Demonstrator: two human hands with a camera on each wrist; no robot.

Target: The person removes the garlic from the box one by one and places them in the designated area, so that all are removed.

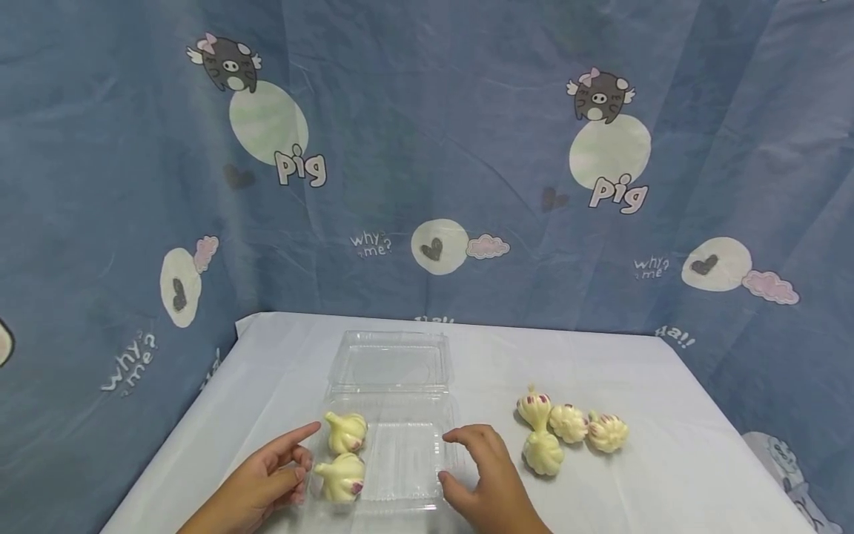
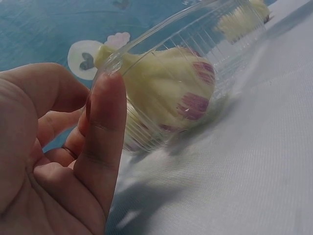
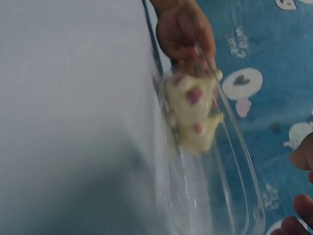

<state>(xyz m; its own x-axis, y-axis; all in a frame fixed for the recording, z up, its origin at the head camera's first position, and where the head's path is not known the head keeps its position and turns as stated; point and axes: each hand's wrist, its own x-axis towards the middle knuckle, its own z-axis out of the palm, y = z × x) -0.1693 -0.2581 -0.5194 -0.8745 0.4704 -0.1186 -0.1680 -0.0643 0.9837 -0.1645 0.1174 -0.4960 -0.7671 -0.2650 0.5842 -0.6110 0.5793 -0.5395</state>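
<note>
A clear plastic clamshell box (image 1: 405, 460) lies open on the white table, its lid (image 1: 394, 363) folded back. Two garlic bulbs sit along its left side, the farther bulb (image 1: 346, 432) and the nearer bulb (image 1: 342, 477). My left hand (image 1: 263, 478) is at the box's left side, index finger extended; in the left wrist view a fingertip (image 2: 108, 83) touches the clear rim. On the other side, my right hand (image 1: 490, 478) hovers by the right rim with thumb and fingers apart, nothing between them. The right wrist view catches only its fingertips (image 3: 303, 205) at the edge.
Several more garlic bulbs (image 1: 568, 423) lie grouped on the white tablecloth (image 1: 667, 460) to the right of the box. A blue patterned curtain (image 1: 427, 148) stands behind the table and to its sides. Some patterned cloth (image 1: 780, 467) shows beyond the right table edge.
</note>
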